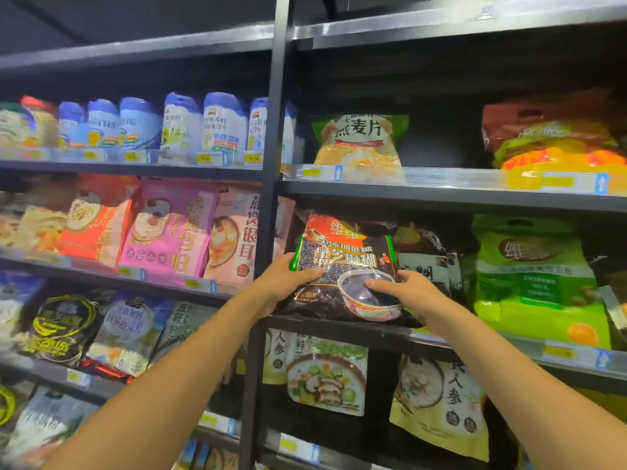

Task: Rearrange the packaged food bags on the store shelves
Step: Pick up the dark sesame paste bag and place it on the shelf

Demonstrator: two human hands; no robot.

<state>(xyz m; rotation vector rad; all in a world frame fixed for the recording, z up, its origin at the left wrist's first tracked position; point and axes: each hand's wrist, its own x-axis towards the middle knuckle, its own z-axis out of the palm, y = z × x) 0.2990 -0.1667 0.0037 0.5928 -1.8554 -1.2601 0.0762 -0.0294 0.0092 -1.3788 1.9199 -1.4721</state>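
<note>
L hand [288, 279]: closed round lower-left edge of dark sesame bag [346, 259]. Thumb lies across the front, tip just under the green side strip; other fingers go behind the pack, not visible. R hand [403, 293]: grips lower-right corner of the same bag. Thumb is flat over the printed bowl on the front, fingers wrap behind the right edge. Both hands clamp the pack, neither is slack. Both forearms bare, reaching up from the bottom of view.

Bag: dark brown/black w/ red-orange top panel, gold lettering, clear window showing dark grains. Sits slightly askew, front face to camera. Bottom edge at the front lip of the shelf [339, 325] in the right bay; can't tell if its weight is on the shelf or in the hands.

Just behind and right of it: more dark packs [424, 252], touching or nearly so. Further right, same shelf: green bag [532, 283], upright.

Shelf above: oat bag [359, 144] w/ green top, then a gap, then orange-yellow bag [559, 147]. Shelf below: soup-picture bag [327, 374] and cream bag [441, 401].

Black upright post [271, 198] splits the bays, just left of L hand. Left bay: pink bag [169, 228] at the same level, white pouches w/ blue tops [224, 123] one shelf up. Edges of view blurred.
</note>
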